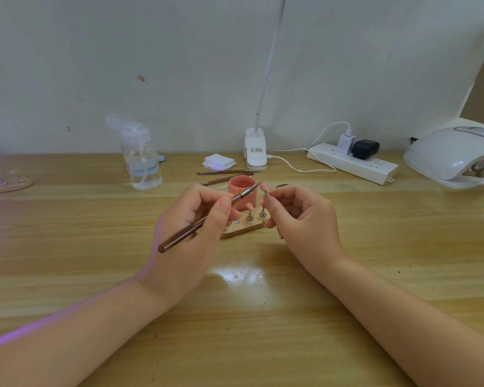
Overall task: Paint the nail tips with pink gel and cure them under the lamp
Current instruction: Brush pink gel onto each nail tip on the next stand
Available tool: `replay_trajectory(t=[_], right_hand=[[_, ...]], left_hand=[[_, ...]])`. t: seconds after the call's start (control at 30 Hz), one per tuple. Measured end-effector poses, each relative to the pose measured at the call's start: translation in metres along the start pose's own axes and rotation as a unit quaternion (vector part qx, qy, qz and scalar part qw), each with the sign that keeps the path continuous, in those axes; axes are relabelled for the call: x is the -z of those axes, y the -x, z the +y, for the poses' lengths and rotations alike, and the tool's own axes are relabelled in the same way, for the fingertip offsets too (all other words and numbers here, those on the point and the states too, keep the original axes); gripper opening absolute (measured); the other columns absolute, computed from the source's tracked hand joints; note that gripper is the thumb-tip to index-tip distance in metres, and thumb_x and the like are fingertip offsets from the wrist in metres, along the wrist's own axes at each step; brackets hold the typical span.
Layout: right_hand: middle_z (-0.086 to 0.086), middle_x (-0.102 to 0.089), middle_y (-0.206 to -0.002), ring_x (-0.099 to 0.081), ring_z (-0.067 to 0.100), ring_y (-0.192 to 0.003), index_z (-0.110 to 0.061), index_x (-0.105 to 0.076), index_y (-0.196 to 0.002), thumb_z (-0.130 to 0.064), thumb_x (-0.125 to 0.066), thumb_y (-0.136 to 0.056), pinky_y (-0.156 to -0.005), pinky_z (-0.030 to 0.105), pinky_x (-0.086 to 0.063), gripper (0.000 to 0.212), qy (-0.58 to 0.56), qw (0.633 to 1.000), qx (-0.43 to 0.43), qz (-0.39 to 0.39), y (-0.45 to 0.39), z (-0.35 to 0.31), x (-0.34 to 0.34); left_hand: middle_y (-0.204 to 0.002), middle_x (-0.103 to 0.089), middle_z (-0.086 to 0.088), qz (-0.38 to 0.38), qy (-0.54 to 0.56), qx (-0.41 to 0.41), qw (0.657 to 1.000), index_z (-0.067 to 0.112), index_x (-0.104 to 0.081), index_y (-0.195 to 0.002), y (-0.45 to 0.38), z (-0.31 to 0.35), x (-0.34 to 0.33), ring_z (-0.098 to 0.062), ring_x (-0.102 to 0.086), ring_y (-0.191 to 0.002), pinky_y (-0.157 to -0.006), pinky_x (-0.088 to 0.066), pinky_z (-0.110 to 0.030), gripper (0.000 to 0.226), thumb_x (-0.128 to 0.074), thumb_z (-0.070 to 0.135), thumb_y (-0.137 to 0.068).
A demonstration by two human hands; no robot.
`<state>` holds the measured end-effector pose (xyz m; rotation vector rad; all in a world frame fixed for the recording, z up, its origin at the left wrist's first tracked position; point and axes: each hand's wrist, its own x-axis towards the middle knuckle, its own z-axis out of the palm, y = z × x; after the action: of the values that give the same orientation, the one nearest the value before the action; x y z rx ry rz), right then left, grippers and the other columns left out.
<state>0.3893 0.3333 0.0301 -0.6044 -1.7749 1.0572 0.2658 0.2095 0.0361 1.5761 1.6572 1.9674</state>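
Observation:
My left hand (192,227) grips a brown-handled brush (207,217), its bristle end reaching a pink nail tip (264,187). My right hand (302,216) pinches that nail tip's small metal stand between thumb and finger. Below the hands a wooden holder (242,229) carries two more pink nail tips on metal stands (249,212). An open pot of pink gel (242,188) stands just behind. A white curing lamp (453,155) sits at the far right with a holder of tips inside its opening.
A clear pump bottle (141,160) stands at back left. Two spare brushes (224,172), white pads (218,161), a clip lamp (255,150) and a power strip (352,162) line the back. Another lit lamp and wooden holder (6,183) are at the left edge.

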Motion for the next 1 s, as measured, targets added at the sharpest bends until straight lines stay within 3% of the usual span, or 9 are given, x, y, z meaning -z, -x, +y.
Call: replay_trajectory(t=[0.2,0.4,0.57,0.8,1.0], right_hand=[[-0.002,-0.07,-0.075,-0.066,0.01,-0.058,-0.016,-0.068,-0.087,-0.012,-0.068,-0.088,-0.053,0.018,-0.048,0.005,-0.002,1.0,-0.001,0.0,0.0001,-0.0018,0.0005],[-0.004,-0.069,-0.071,-0.066,0.01,-0.058,-0.018,-0.068,-0.086,-0.015,-0.069,-0.087,-0.052,0.018,-0.047,0.003,-0.006,1.0,-0.006,-0.001,0.0008,-0.0021,0.0005],[-0.002,-0.07,-0.072,-0.065,0.011,-0.056,-0.015,-0.068,-0.086,-0.012,-0.069,-0.087,-0.05,0.016,-0.045,0.004,-0.021,1.0,-0.01,-0.004,0.0006,-0.0032,-0.0006],[0.009,-0.071,-0.078,-0.065,0.015,-0.054,-0.006,-0.067,-0.089,-0.007,-0.066,-0.088,-0.048,0.016,-0.045,0.002,-0.047,0.999,-0.02,-0.005,0.0007,-0.0033,-0.0011],[0.01,-0.071,-0.079,-0.065,0.015,-0.054,-0.003,-0.066,-0.091,-0.005,-0.064,-0.089,-0.048,0.015,-0.045,0.003,-0.045,0.999,-0.026,-0.005,0.0001,-0.0031,-0.0007]], left_hand=[[-0.078,-0.072,0.001,-0.016,0.02,-0.009,1.0,0.018,-0.063,-0.088,0.0021,0.0042,0.002,-0.008,-0.067,-0.072,-0.067,-0.051,-0.016,0.02,-0.052,0.035,-0.087],[-0.079,-0.073,0.006,0.007,0.019,0.002,1.0,0.017,-0.063,-0.09,-0.0004,0.0014,0.0001,-0.006,-0.067,-0.073,-0.066,-0.052,-0.016,0.012,-0.054,0.023,-0.093],[-0.08,-0.073,0.002,-0.024,0.021,-0.009,0.999,0.021,-0.064,-0.089,0.0009,0.0008,0.0028,-0.007,-0.069,-0.075,-0.068,-0.052,-0.017,0.017,-0.053,0.034,-0.087],[-0.094,-0.071,0.024,-0.043,-0.05,-0.062,0.996,0.033,-0.062,-0.098,-0.0004,0.0031,0.0028,0.0,-0.068,-0.091,-0.078,-0.048,-0.01,0.012,-0.054,0.033,-0.088],[-0.088,-0.072,0.01,-0.029,-0.07,-0.056,0.996,0.028,-0.063,-0.092,0.0007,-0.0003,0.0072,-0.009,-0.068,-0.087,-0.077,-0.052,-0.022,0.015,-0.052,0.036,-0.086]])
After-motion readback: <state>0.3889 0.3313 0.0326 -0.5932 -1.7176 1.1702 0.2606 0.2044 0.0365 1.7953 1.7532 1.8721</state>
